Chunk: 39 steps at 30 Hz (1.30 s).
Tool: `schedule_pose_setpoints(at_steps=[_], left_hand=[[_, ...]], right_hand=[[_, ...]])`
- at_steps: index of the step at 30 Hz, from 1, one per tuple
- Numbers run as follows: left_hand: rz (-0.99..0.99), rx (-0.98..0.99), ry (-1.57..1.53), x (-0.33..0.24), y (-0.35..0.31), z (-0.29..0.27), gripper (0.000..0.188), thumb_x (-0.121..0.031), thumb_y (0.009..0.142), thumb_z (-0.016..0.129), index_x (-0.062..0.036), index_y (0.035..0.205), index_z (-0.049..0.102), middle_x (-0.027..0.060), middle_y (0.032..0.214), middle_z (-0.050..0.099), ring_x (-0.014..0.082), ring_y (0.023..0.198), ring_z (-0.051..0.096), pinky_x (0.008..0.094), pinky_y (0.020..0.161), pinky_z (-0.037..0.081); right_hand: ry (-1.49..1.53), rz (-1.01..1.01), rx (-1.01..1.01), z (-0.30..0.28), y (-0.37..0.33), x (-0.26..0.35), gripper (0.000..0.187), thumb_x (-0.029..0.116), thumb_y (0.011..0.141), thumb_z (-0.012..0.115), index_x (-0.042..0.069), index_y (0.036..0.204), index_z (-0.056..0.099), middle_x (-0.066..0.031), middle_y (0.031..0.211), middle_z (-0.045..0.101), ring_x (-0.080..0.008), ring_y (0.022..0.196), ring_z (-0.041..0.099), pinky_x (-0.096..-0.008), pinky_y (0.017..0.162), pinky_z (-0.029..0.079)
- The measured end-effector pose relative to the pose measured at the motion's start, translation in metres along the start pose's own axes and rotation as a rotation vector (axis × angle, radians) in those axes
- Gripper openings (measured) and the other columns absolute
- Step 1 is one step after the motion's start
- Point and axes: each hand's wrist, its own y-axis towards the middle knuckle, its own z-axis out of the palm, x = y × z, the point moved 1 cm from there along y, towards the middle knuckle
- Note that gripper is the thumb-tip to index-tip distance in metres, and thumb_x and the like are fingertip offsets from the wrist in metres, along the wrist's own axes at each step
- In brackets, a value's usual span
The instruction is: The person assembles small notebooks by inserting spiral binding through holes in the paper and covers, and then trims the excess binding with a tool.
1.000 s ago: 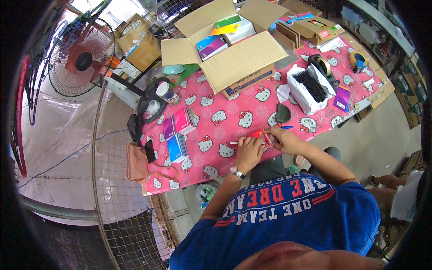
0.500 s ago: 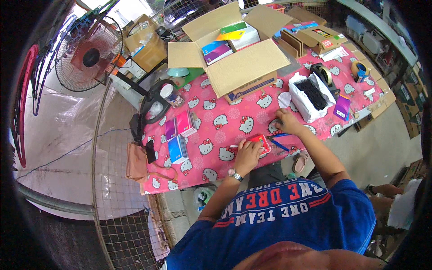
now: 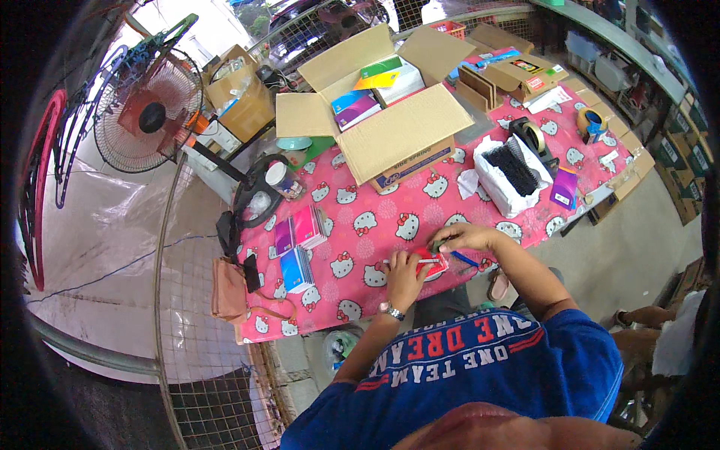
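My left hand (image 3: pixel 406 283) rests over a red notebook (image 3: pixel 435 268) near the table's front edge. Its fingers are bent down on the notebook, and a thin white stick-like piece (image 3: pixel 427 260) crosses it at the fingertips. From the right my right hand (image 3: pixel 471 238) reaches over the notebook's far edge, its fingers closed on a small dark object (image 3: pixel 436 246) too small to name. A blue-handled tool (image 3: pixel 464 259) lies just right of the notebook, partly hidden by my right arm.
Stacked blue notebooks (image 3: pixel 297 270) and pink notebooks (image 3: pixel 307 226) stand left. An open carton (image 3: pixel 405 142) with notebooks is at the back. A white bag of black mesh (image 3: pixel 514 172), tape rolls (image 3: pixel 591 120) and a purple notebook (image 3: pixel 564 187) lie right. A fan (image 3: pixel 150 116) stands left.
My right hand has moved left and nearer, from the bare table to the red notebook, and now has the small dark object in its fingers. My left hand stays on the notebook.
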Motion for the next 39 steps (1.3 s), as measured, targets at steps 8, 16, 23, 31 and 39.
schedule_pose_setpoints(at_steps=[8, 16, 23, 31, 39], left_hand=[[0.169, -0.031, -0.059, -0.004, 0.009, -0.002, 0.033, -0.038, 0.079, 0.07, -0.0091, 0.096, 0.064, 0.0057, 0.101, 0.056, 0.0271, 0.106, 0.049, 0.0485, 0.088, 0.038], [0.217, -0.039, -0.093, -0.006, 0.011, -0.007, 0.035, -0.038, 0.078, 0.072, -0.0075, 0.094, 0.064, 0.0074, 0.101, 0.056, 0.0288, 0.105, 0.05, 0.0456, 0.089, 0.038], [0.194, 0.003, -0.034, -0.002, 0.012, -0.009, 0.04, -0.042, 0.081, 0.067, -0.0087, 0.103, 0.061, 0.007, 0.107, 0.054, 0.0272, 0.11, 0.048, 0.0511, 0.089, 0.038], [0.255, 0.091, 0.15, -0.006, 0.022, -0.018, 0.039, -0.033, 0.082, 0.066, -0.0098, 0.111, 0.054, 0.0101, 0.105, 0.054, 0.0294, 0.106, 0.053, 0.0504, 0.088, 0.043], [0.249, 0.075, 0.156, -0.006, 0.021, -0.023, 0.034, -0.03, 0.083, 0.064, -0.0094, 0.108, 0.056, 0.0079, 0.099, 0.054, 0.0262, 0.101, 0.054, 0.0475, 0.083, 0.044]], right_hand=[[-0.121, 0.033, 0.007, 0.001, -0.004, -0.007, 0.043, 0.041, 0.086, 0.068, 0.004, 0.109, 0.066, -0.0039, 0.103, 0.063, -0.0156, 0.099, 0.055, -0.0315, 0.087, 0.043], [-0.03, 0.089, 0.051, -0.001, -0.006, -0.015, 0.042, 0.035, 0.088, 0.066, 0.002, 0.114, 0.061, -0.0046, 0.107, 0.06, -0.0151, 0.101, 0.054, -0.0323, 0.089, 0.042], [-0.291, 0.025, 0.053, -0.002, 0.003, 0.009, 0.042, 0.034, 0.085, 0.069, 0.002, 0.112, 0.061, -0.0034, 0.107, 0.059, -0.0159, 0.105, 0.052, -0.0319, 0.095, 0.04], [-0.297, 0.023, -0.059, 0.0, -0.001, -0.006, 0.039, 0.034, 0.085, 0.068, 0.003, 0.108, 0.062, -0.0033, 0.102, 0.06, -0.015, 0.102, 0.052, -0.0306, 0.092, 0.041], [0.05, 0.023, 0.003, 0.006, -0.002, 0.011, 0.041, 0.032, 0.081, 0.069, 0.005, 0.111, 0.062, -0.0047, 0.111, 0.059, -0.0169, 0.108, 0.052, -0.0312, 0.097, 0.038]])
